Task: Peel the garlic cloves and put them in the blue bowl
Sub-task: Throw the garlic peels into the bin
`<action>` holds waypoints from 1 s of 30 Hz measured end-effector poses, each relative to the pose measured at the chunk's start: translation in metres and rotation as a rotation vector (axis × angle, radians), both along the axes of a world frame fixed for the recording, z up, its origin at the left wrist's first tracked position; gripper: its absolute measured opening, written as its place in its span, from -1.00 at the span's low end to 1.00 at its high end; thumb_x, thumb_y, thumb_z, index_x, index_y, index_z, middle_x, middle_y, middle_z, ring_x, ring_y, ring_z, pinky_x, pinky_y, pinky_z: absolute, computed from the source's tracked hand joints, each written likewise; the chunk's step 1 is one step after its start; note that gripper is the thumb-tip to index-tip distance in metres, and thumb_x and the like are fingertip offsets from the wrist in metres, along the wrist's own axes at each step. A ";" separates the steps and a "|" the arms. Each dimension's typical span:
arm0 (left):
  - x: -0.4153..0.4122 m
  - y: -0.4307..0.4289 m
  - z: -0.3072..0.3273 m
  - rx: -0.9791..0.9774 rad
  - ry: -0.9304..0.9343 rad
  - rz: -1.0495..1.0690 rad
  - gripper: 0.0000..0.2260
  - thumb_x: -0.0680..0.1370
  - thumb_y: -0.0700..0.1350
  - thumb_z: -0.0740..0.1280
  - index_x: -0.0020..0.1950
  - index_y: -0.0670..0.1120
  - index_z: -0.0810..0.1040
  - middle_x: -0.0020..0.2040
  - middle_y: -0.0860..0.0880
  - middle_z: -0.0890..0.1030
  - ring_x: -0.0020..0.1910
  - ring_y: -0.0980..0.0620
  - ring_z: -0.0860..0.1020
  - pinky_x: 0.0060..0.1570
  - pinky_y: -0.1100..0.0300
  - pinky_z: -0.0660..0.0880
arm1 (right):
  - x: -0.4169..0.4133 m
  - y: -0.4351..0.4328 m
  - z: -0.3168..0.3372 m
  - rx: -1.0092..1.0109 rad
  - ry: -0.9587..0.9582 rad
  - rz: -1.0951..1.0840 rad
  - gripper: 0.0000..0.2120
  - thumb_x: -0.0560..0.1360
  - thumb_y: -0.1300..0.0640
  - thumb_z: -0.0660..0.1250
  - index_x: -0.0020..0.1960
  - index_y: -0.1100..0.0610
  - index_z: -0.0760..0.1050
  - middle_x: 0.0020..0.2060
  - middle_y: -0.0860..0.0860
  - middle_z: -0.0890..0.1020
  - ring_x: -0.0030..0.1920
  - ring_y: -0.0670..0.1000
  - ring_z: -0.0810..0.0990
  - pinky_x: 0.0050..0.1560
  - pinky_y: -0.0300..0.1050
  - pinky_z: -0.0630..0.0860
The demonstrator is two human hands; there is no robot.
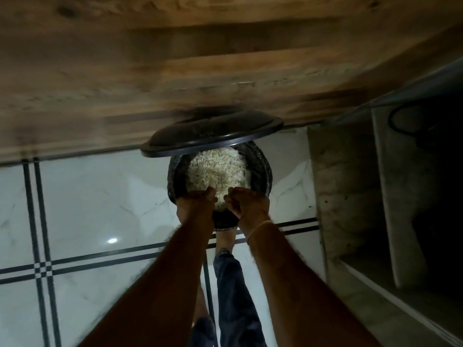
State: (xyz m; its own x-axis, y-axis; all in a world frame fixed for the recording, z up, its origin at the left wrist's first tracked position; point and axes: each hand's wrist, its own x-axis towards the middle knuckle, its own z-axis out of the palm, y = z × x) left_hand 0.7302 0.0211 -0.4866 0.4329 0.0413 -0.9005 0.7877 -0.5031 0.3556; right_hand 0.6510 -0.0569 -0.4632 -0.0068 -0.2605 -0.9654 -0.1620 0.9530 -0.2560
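Pale papery skins (218, 169) are heaped in a black bin (260, 166) whose lid (213, 134) is raised. Both the left hand (198, 200) and right hand (249, 202) are held over the near rim, fingers curled inward; whether anything is gripped cannot be told. Neither cloves nor blue bowl is shown. Skins released short of the rim may be scattered onto the tiled floor (100, 209).
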 end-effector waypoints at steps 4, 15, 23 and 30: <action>0.000 -0.011 0.002 0.069 -0.037 0.017 -0.86 0.58 -0.26 0.43 -0.12 -0.04 0.69 -0.03 -0.09 0.74 -0.17 -0.02 0.65 -0.19 0.21 0.59 | 0.009 -0.001 0.014 0.017 -0.031 0.058 -0.71 0.75 0.17 0.12 0.29 0.25 0.57 0.17 0.21 0.69 0.16 0.14 0.70 0.22 0.04 0.57; 0.001 -0.029 0.028 -0.090 0.044 0.033 -0.57 0.59 -0.14 0.44 0.45 0.08 0.54 0.40 -0.04 0.53 0.28 -0.14 0.55 0.22 -0.10 0.58 | 0.005 0.011 0.028 -0.140 -0.163 0.005 -0.65 0.73 -0.03 0.19 0.48 -0.10 0.48 0.46 -0.10 0.50 0.37 -0.03 0.50 0.30 0.01 0.43; -0.012 -0.035 0.071 -0.304 0.229 0.089 -0.60 0.71 0.18 0.16 0.53 0.14 0.44 0.45 0.06 0.47 0.44 0.00 0.39 0.46 -0.09 0.32 | 0.015 0.002 0.034 0.019 -0.186 0.153 -0.61 0.70 -0.19 0.20 0.44 -0.03 0.42 0.27 0.08 0.55 0.43 0.23 0.49 0.27 0.07 0.54; -0.029 -0.033 0.102 -0.266 0.229 -0.073 -0.54 0.71 0.21 0.15 0.58 0.10 0.38 0.51 -0.04 0.44 0.52 -0.12 0.37 0.56 -0.14 0.25 | -0.004 0.032 0.076 -0.106 -0.258 0.220 -0.38 0.68 -0.30 0.10 0.65 -0.03 0.24 0.64 0.04 0.27 0.64 0.15 0.21 0.63 0.15 0.16</action>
State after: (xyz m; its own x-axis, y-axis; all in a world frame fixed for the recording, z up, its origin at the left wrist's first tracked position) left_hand 0.7015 -0.0118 -0.3850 0.2122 -0.2315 -0.9494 0.8274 -0.4743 0.3006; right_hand 0.6466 -0.0254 -0.3870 0.3014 -0.3275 -0.8955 -0.2770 0.8685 -0.4109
